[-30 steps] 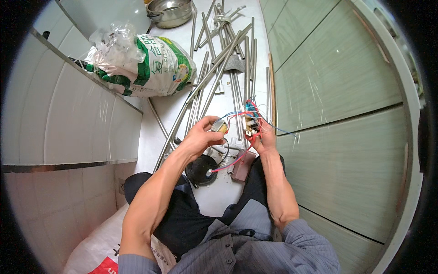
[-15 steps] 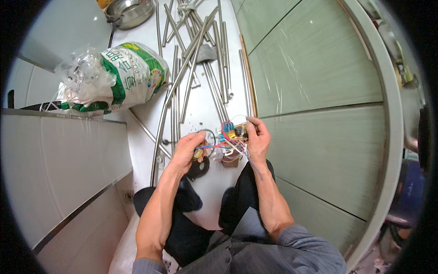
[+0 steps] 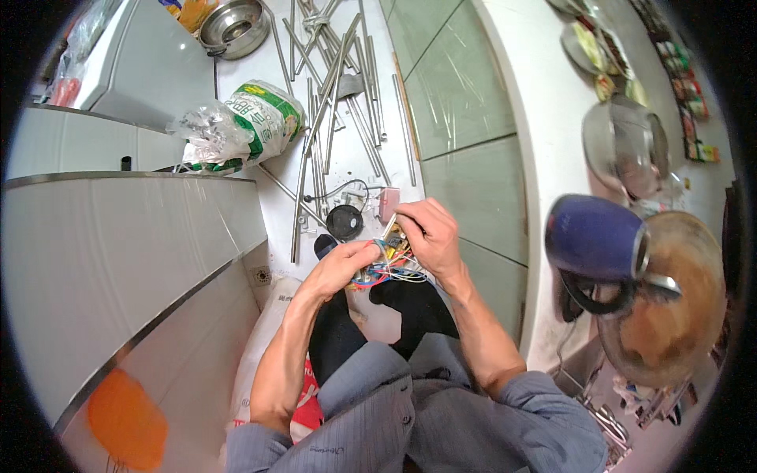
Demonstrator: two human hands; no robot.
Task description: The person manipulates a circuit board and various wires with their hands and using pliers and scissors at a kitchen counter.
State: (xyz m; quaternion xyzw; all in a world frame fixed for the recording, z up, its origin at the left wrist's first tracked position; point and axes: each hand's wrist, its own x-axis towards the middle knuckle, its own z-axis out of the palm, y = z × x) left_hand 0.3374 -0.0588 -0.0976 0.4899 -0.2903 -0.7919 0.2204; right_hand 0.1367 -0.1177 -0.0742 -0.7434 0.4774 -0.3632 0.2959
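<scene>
A small circuit board [image 3: 399, 251] with a tangle of red, blue and white wires sits between my hands, above my lap. My left hand [image 3: 341, 270] is closed around its left side, thumb and fingertips on the wires. From the upper right, my right hand [image 3: 432, 236] pinches a thin whitish lead [image 3: 389, 227] that slants down to the wires. The fingers partly hide the board. Just beyond my hands, a black round disc [image 3: 344, 222] and a pinkish box [image 3: 387, 202] rest on the floor, with a thin black cable [image 3: 339, 189] near them.
Long metal tubes [image 3: 325, 118] lie across the white floor ahead. A white and green bag [image 3: 268, 118] and a steel pot [image 3: 234, 28] stand at left. Green cabinet panels [image 3: 477, 189] rise at right, below a counter bearing a blue jug [image 3: 595, 239] and a round board [image 3: 670, 307].
My hands have come closer together, with the left now at the board's wires. My right hand has shifted from the board's edge to the whitish lead. The view has turned right.
</scene>
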